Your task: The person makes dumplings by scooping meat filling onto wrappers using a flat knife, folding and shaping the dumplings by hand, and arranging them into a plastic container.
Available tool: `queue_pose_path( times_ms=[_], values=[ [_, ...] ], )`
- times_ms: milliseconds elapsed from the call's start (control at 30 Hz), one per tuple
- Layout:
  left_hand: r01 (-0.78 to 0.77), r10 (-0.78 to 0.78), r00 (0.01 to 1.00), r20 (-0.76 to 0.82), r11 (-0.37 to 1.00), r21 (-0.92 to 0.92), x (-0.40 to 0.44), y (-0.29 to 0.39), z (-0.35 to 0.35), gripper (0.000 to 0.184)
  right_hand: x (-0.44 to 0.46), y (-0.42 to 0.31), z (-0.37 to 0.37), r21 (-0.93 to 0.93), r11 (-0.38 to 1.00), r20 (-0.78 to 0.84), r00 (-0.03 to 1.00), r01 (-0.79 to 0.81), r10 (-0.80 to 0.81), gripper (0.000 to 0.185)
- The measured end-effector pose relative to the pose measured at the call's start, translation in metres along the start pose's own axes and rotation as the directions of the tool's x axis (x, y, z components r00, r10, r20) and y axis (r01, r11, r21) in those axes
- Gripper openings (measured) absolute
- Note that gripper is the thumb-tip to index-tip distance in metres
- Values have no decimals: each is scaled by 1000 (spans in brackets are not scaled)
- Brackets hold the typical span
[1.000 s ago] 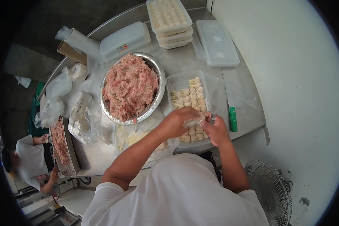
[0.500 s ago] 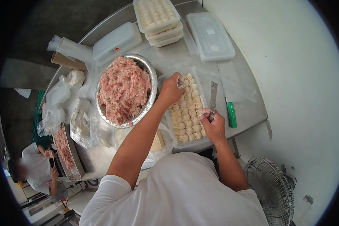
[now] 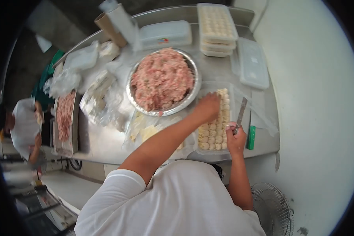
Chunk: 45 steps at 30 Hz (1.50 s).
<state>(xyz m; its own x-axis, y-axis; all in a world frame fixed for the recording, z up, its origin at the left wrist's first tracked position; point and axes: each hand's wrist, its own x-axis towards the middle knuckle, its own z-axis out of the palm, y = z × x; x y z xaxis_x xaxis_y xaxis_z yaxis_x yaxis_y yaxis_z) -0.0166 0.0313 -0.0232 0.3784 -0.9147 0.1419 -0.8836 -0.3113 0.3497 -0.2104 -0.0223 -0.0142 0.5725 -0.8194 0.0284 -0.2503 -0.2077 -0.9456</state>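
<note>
My left hand (image 3: 209,106) is over the left side of a clear plastic tray (image 3: 233,96), above rows of small pleated dumplings (image 3: 212,137). Motion smears its fingers, so whether they hold anything is unclear. At the tray's right edge, my right hand (image 3: 236,142) is closed around a flat metal spatula (image 3: 242,112), its narrow blade pointing up and away. Left of the tray stands a round metal bowl (image 3: 197,86) heaped with pinkish minced filling (image 3: 163,78). Pale yellow wrappers (image 3: 148,131) lie on plastic in front of the bowl.
A green handle (image 3: 251,137) lies right of the tray. Stacked dumpling boxes (image 3: 218,25) and lidded containers (image 3: 165,33) stand at the back. Plastic bags (image 3: 100,94) and a meat-filled metal pan (image 3: 75,129) are leftward. A co-worker (image 3: 23,126) is at far left; a fan (image 3: 273,208) stands lower right.
The camera view has turned, shifting the table's contents rightward in the picture. My left hand has come from the tray's far-left corner nearer to me. The spatula stays in my right hand.
</note>
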Motion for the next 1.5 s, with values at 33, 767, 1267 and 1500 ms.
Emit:
queue_pose_path(
  times_ms=[33, 767, 1267, 1500],
  values=[
    [-43, 36, 997, -64, 993, -109, -19, 2, -4, 55, 1, -1, 0, 28, 1000, 27, 1000, 4, -4, 21],
    [74, -164, 977, -139, 862, -501, -222, -40, -63, 14, 56, -163, 125, -328, 216, 820, 391, 919, -418, 28],
    [-446, -738, 577, 350, -644, -622, -242, -91, -67, 40, 86, -141, 132, -190, 452, 895, 343, 872, -286, 23],
    [-406, -641, 627, 442, -754, -516, -211, -83, -85, 36, 27, -119, 105, -20, 672, 801, 414, 740, -431, 28]
  ],
)
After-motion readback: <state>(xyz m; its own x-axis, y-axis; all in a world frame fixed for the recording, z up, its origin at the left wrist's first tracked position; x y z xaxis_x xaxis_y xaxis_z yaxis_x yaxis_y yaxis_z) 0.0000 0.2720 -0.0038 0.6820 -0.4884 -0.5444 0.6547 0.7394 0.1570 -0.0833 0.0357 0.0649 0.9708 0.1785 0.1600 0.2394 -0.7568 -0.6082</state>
